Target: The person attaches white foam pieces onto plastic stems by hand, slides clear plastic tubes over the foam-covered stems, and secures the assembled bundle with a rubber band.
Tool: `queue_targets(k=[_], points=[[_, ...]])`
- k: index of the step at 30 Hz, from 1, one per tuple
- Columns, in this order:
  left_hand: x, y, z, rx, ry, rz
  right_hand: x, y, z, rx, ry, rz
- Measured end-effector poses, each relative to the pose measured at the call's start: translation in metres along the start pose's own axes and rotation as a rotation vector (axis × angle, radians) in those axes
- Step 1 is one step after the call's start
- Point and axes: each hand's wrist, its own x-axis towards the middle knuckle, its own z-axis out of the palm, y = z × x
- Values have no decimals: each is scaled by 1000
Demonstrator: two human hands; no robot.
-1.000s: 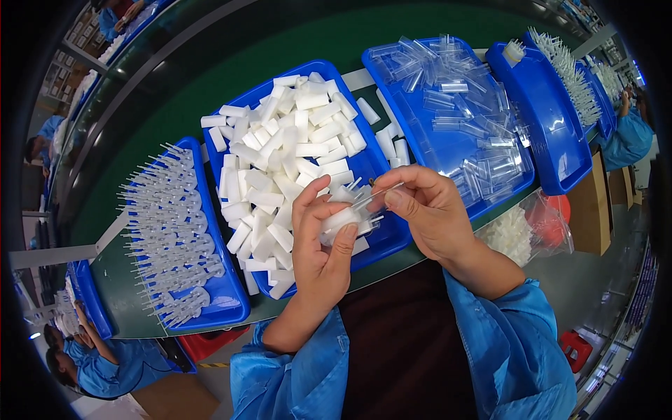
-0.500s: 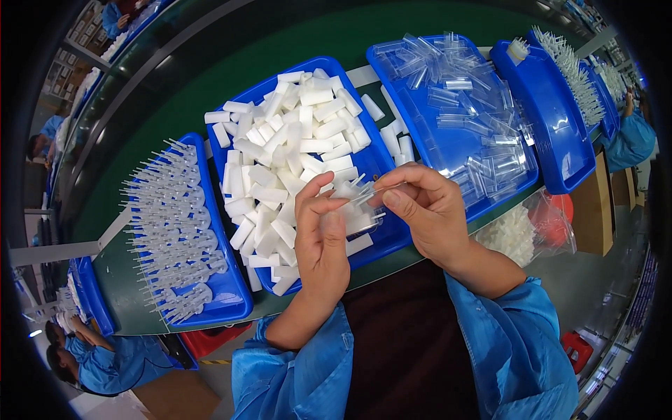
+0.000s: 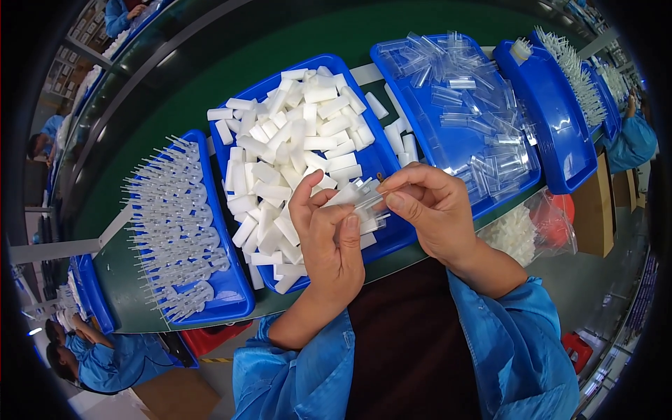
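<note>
My left hand (image 3: 332, 238) holds a small bundle of white plastic blocks (image 3: 355, 197) over the near edge of the middle blue tray (image 3: 381, 157). My right hand (image 3: 428, 206) pinches a clear plastic piece (image 3: 371, 206) against that bundle, thumb and forefinger closed on it. Both hands touch at the bundle. The middle tray is piled with several white rectangular blocks (image 3: 294, 140).
A blue tray (image 3: 231, 287) on the left carries rows of clear spiked parts (image 3: 171, 224). The tray at right (image 3: 455, 147) holds loose clear tubes (image 3: 462, 91). Further right is another blue tray (image 3: 560, 133) and a plastic bag of white parts (image 3: 521, 231). Other workers in blue sit along the edges.
My hands stay together over the tray's near edge; the right fingers have shifted slightly on the clear piece against the white bundle.
</note>
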Motion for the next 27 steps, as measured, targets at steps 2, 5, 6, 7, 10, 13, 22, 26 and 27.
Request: queue_targets(k=[2, 5, 6, 7, 10, 13, 22, 26, 27], points=[[-1, -1, 0, 29, -19, 4, 1, -2, 0, -30, -5, 0], [-1, -2, -1, 26, -46, 11, 2, -5, 0, -65, -15, 20], [-1, -2, -1, -6, -54, 14, 3, -6, 0, -69, -18, 39], [-1, -1, -1, -7, -55, 14, 4, -7, 0, -70, -18, 39], [-2, 1, -2, -66, -131, -65, 7, -12, 0, -143, 3, 20], [-3, 0, -3, -15, -142, -77, 10, -15, 1, -186, 30, 13], [-6, 2, 1, -8, -163, 32, 2, 8, 8, -420, -33, -129], [-9, 0, -2, -108, -140, 99, 1, 6, 7, -458, -52, -186], [-9, 1, -4, -132, -163, 135, 0, 3, 8, -399, -64, -184]])
